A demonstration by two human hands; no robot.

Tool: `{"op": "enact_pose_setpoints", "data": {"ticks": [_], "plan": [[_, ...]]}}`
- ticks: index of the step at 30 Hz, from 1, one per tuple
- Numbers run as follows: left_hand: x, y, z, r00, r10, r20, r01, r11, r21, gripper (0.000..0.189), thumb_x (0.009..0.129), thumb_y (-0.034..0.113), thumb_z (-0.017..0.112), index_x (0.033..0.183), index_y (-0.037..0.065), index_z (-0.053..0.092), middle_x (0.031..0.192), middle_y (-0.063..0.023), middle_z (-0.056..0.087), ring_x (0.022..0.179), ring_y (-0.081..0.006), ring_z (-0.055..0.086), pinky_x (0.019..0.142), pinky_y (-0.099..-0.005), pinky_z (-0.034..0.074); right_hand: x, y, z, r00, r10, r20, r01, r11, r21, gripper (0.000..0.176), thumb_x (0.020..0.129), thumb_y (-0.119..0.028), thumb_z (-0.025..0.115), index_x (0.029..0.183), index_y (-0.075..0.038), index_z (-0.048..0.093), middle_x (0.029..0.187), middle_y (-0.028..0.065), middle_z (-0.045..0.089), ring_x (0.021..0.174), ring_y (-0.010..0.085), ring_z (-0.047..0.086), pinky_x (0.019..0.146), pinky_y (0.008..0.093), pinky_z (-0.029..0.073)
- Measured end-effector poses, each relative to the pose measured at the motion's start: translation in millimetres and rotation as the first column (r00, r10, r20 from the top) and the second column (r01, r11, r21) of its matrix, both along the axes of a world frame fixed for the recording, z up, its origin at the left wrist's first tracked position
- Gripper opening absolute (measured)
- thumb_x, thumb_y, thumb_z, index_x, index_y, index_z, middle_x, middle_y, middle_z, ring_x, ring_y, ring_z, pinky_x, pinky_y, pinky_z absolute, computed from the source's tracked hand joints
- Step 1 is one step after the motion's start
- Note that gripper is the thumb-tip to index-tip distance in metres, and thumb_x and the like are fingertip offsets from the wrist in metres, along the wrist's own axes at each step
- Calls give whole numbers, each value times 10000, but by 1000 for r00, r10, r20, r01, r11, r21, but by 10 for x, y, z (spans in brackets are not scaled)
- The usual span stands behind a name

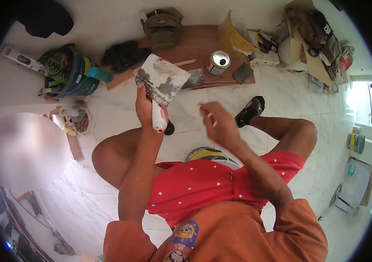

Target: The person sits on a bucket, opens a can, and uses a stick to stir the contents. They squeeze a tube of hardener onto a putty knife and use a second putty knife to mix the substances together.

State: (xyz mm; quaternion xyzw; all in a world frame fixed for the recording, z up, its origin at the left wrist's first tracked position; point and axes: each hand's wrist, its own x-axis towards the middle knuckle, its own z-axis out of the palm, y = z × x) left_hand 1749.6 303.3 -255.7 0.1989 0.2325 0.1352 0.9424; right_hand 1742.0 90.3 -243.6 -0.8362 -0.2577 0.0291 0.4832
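My left hand [144, 107] is raised in front of me, gripping a white tube with a red band [158, 118] together with a square tile smeared with grey and white paste [162, 78]. My right hand [218, 123] hovers just right of it, fingers loosely curled, with a small white stick-like bit [210, 115] pinched at the fingertips. I sit on a yellow-rimmed stool [208, 153] in red star-patterned shorts, knees spread over the white tiled floor.
A wooden board [203, 48] lies ahead with an open tin can [218, 61], a dark scraper [242, 73] and a green backpack [163, 28]. A blue bucket of tools [75, 74] stands left, black sandals [125, 54] beside it. Clutter piles at the right.
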Motion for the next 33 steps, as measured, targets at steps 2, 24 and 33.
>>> {"op": "enact_pose_setpoints", "data": {"ticks": [2, 24, 33], "plan": [[5, 29, -70, 998, 21, -67, -17, 998, 59, 328, 1060, 289, 406, 1259, 51, 514, 1124, -63, 649, 789, -136, 646, 479, -234, 474, 580, -235, -637, 980, -158, 122, 178, 968, -177, 150, 894, -66, 589, 1036, -26, 615, 976, 197, 650, 816, 383, 653, 715, 445, 531], [427, 12, -180, 922, 192, -335, -79, 943, 324, 262, 1029, 277, 373, 1121, 88, 529, 1025, -42, 589, 836, -170, 616, 648, -327, 500, 969, 283, 436, 967, 226, 114, -216, 972, -93, 291, 838, -66, 726, 1103, -31, 610, 1035, 132, 636, 847, 284, 660, 703, 383, 540], [413, -128, 45, 925, 318, -207, -253, 924, 287, 269, 1030, 258, 370, 1139, 58, 512, 1065, -86, 603, 867, -217, 646, 651, -365, 552, 362, 378, 780, 873, 342, 347, -315, 940, -134, 347, 812, -32, 713, 1134, -26, 583, 1070, 125, 584, 932, 329, 613, 729, 423, 531]]}}
